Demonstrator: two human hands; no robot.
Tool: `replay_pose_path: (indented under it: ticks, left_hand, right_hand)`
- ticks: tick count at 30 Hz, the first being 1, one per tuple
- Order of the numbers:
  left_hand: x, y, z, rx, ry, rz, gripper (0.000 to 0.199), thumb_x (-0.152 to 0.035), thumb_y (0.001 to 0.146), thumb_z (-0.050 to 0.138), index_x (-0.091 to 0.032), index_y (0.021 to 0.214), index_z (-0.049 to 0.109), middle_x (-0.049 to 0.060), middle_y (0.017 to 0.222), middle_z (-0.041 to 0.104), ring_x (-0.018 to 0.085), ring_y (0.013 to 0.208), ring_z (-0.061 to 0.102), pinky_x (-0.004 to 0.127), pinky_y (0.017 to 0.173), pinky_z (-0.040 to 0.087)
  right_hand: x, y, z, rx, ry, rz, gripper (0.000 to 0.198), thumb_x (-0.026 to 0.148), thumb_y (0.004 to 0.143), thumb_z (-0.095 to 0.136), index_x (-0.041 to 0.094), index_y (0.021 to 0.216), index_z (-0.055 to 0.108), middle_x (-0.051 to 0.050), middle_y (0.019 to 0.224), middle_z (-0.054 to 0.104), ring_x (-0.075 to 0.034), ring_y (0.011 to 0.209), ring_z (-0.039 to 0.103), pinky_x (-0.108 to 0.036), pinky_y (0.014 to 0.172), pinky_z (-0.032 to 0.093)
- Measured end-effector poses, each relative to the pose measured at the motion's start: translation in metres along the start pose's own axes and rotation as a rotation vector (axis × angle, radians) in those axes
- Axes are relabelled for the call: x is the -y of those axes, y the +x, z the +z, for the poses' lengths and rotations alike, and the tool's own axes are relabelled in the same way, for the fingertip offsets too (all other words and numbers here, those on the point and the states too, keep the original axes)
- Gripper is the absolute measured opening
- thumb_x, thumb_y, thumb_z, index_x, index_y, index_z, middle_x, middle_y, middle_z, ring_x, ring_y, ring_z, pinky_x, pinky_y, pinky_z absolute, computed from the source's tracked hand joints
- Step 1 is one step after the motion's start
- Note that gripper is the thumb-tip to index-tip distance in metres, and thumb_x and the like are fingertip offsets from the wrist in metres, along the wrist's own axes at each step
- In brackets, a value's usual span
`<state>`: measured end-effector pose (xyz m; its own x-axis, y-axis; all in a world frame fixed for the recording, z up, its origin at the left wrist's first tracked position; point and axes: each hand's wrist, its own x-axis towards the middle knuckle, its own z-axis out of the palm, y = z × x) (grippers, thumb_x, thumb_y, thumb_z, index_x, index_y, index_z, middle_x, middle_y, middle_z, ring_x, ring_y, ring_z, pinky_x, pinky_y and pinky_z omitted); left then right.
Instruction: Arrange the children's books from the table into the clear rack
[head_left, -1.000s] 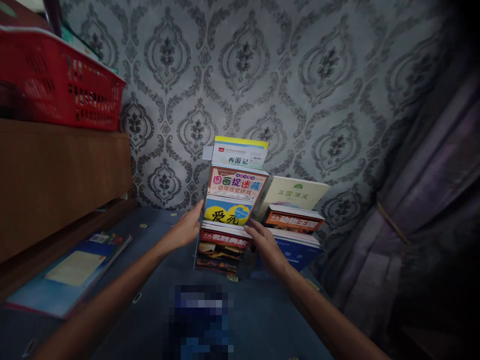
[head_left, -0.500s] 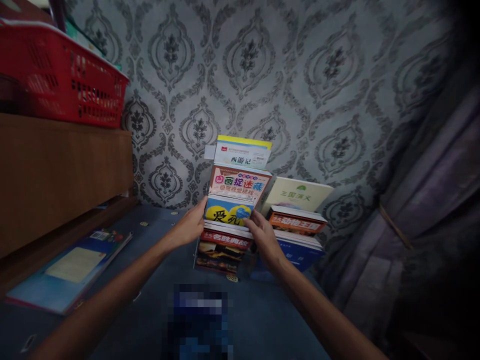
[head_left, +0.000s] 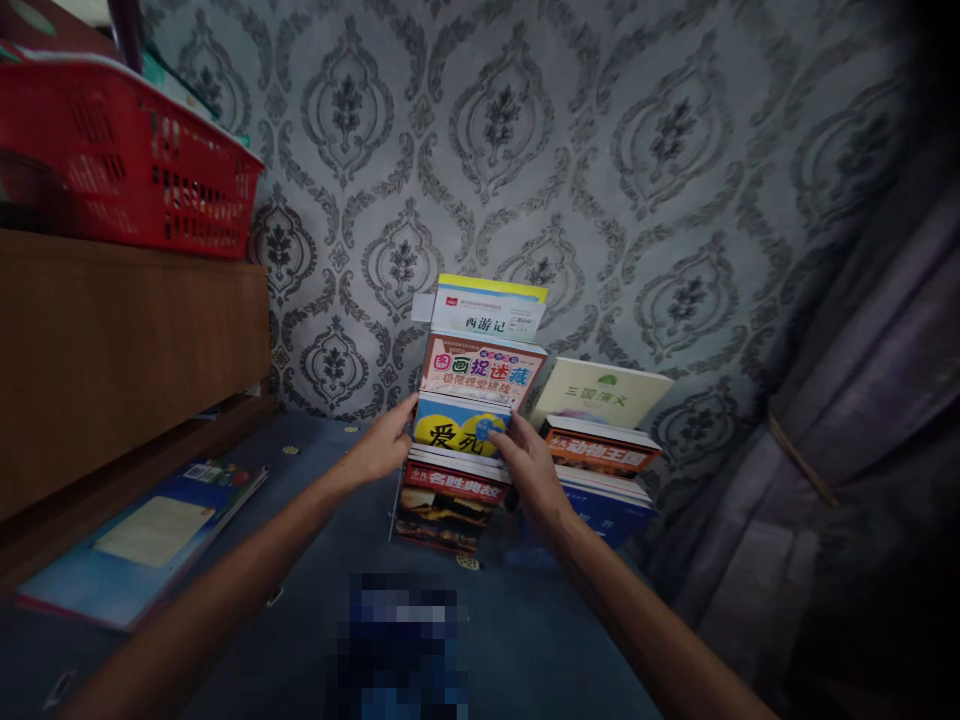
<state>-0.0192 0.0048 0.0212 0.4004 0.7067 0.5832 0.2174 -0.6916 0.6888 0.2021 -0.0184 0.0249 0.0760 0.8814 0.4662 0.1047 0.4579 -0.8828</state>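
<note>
A blue and yellow book (head_left: pixel 459 428) stands in a stepped row of books, with my two hands at its opposite side edges. My left hand (head_left: pixel 384 440) closes on its left edge, thumb side up. On the other edge my right hand (head_left: pixel 531 468) grips, thumb over the front cover and fingers partly hidden behind. Just in front stands a red and dark book (head_left: pixel 448 500). Behind are a pink-brown picture book (head_left: pixel 484 370) and a white book with a yellow top (head_left: pixel 491 308). Beside my right hand are a cream book (head_left: pixel 604 395), an orange book (head_left: pixel 600 455) and a blue book (head_left: pixel 604 515).
A red plastic basket (head_left: pixel 172 170) sits on a wooden cabinet (head_left: pixel 135 340) at the left. Flat on the blue surface (head_left: pixel 315 600) lies a light-blue book (head_left: pixel 150 545). Patterned wallpaper (head_left: pixel 499 120) rises behind, and a tied purple curtain (head_left: pixel 847 420) hangs at the right.
The view has shifted slightly, so everything sits a little lower and further right. My hands keep their places at the blue and yellow book.
</note>
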Motion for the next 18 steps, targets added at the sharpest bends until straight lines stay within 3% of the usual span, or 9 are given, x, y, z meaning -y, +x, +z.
replay_pose_path:
  ticks: [12, 18]
  left_hand:
    - [0.003, -0.001, -0.001, 0.011, -0.008, -0.041, 0.086, 0.000, 0.069, 0.041, -0.021, 0.151, 0.030, 0.006, 0.152, 0.046, 0.026, 0.137, 0.045, 0.049, 0.117, 0.034]
    - [0.001, 0.002, -0.005, -0.002, 0.006, -0.035, 0.086, -0.001, 0.068, 0.043, -0.017, 0.151, 0.032, 0.008, 0.153, 0.044, 0.027, 0.139, 0.042, 0.048, 0.118, 0.033]
  right_hand:
    - [-0.004, -0.008, -0.001, 0.062, 0.058, 0.082, 0.059, 0.044, 0.070, 0.070, 0.019, 0.123, 0.063, -0.008, 0.123, 0.070, -0.030, 0.119, 0.061, -0.044, 0.106, 0.045]
    - [-0.009, -0.004, 0.001, -0.002, 0.047, 0.057, 0.077, 0.042, 0.071, 0.069, 0.023, 0.143, 0.047, -0.007, 0.138, 0.060, -0.028, 0.129, 0.054, -0.043, 0.110, 0.043]
